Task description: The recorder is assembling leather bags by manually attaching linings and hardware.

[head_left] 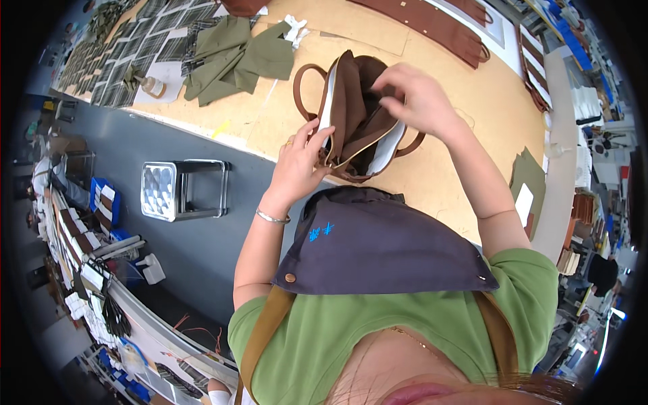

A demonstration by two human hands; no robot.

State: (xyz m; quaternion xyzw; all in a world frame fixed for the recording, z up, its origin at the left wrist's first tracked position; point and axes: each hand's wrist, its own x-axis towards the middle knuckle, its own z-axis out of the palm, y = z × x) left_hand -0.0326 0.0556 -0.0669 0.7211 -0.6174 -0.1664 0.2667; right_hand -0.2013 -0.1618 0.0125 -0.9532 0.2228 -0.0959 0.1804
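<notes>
A brown handbag (347, 101) stands on the near edge of the table with its mouth spread wide. Its dark brown lining shows inside, and white edges run along the side panels. My left hand (302, 158) grips the bag's near left rim, fingers on the outer side and thumb low by the corner. Over the right side of the opening hovers my right hand (422, 101), thumb and fingers apart, slightly blurred, with nothing visible between them. One curved handle (307, 88) sticks out on the left; another shows under my right wrist.
Olive fabric pieces (236, 57) and checked cut pieces (145, 50) lie at the far left, near a small bottle (152, 86). Brown strapped panels (432, 30) lie at the far right. A metal stool (182, 189) stands on the floor left of the table (486, 182).
</notes>
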